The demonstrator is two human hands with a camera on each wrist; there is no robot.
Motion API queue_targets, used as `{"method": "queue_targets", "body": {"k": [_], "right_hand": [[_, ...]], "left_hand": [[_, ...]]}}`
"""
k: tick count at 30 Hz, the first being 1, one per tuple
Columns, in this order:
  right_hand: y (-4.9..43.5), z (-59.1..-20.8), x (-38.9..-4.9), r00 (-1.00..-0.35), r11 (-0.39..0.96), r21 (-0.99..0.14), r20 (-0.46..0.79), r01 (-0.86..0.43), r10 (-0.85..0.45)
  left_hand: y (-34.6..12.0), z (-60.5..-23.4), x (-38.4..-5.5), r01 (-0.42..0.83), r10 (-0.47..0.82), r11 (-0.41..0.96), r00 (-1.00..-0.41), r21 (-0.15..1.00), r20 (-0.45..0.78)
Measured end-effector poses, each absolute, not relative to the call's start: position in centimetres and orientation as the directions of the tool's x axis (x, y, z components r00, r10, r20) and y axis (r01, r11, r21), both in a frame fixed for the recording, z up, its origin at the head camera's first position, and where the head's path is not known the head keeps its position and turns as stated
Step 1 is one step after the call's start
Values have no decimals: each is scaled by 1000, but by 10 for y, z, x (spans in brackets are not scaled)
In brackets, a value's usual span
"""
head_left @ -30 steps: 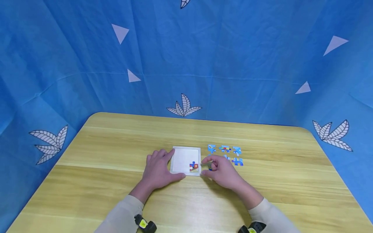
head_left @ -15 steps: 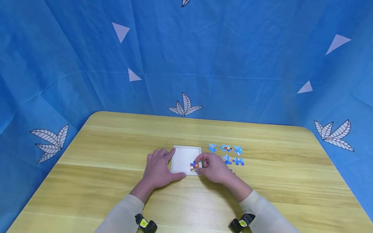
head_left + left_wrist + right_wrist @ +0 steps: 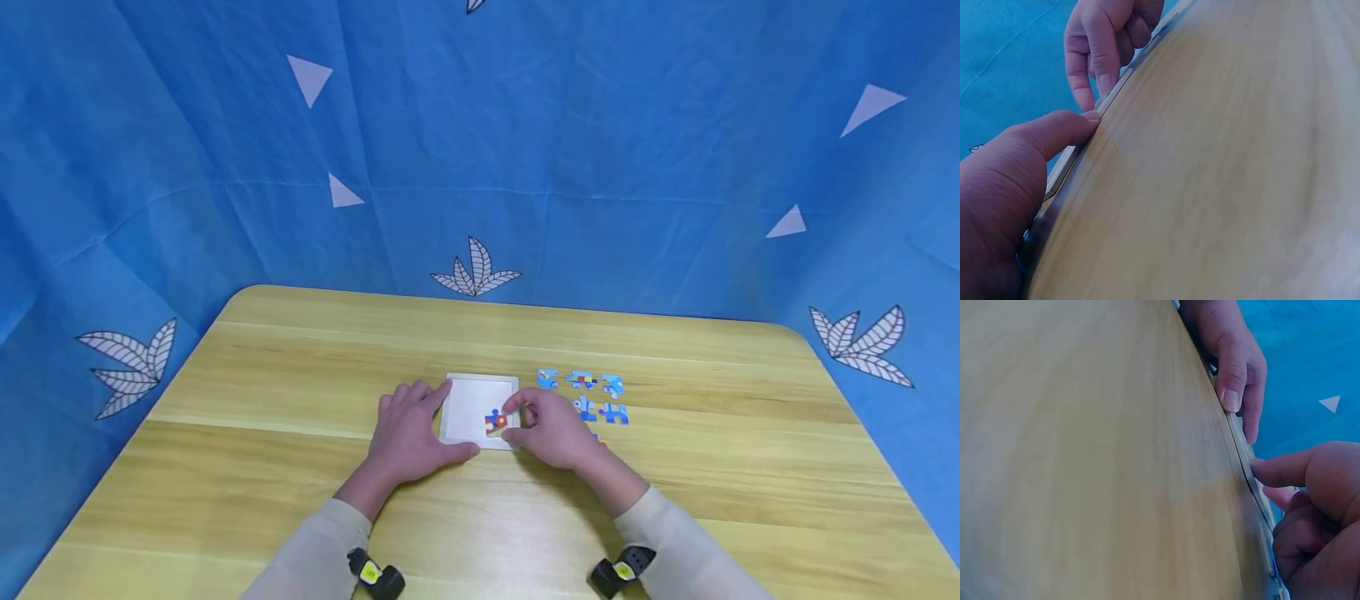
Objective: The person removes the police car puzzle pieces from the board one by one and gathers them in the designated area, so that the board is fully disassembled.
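A shallow white puzzle tray [image 3: 465, 406] lies flat on the table. My left hand [image 3: 408, 437] rests against it with thumb and fingers spread, the index fingertip at the far left corner and the thumb on the near edge. In the tray's near right part is a red and blue jigsaw piece [image 3: 493, 421]. My right hand [image 3: 553, 429] pinches that piece's right side between thumb and index finger, other fingers curled under. The left wrist view shows the left thumb [image 3: 1066, 130] on the tray's rim. The right thumb [image 3: 1282, 470] is just over the rim in the right wrist view.
Several loose blue jigsaw pieces [image 3: 582, 381] lie in rows on the table [image 3: 300, 400] right of the tray, some partly hidden behind the right hand. A blue curtain [image 3: 637, 167] with white shapes hangs behind the table's far edge.
My right hand has moved left from beside the tray onto the red and blue piece, which has shifted slightly left and away from me. My left hand stays in place.
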State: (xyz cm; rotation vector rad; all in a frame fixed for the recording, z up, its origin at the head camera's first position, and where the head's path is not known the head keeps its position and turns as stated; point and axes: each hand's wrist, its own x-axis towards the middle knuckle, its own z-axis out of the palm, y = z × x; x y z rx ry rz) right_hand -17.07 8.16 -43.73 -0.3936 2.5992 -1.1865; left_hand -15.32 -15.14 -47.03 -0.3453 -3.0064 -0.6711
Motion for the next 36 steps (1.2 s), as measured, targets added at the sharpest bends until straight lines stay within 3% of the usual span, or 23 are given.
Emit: {"method": "queue_targets", "body": {"k": [25,36], "right_hand": [[80,-433,-168,-919,657,-714,-49,-243,-392],[99,-430,-156,-932,648,-731,-42,-217,-360]], "left_hand": [[-150,-469,-155,237,213,880,-971,412,105],[-152,-471,-153,230,207,878,-973,420,100]]}}
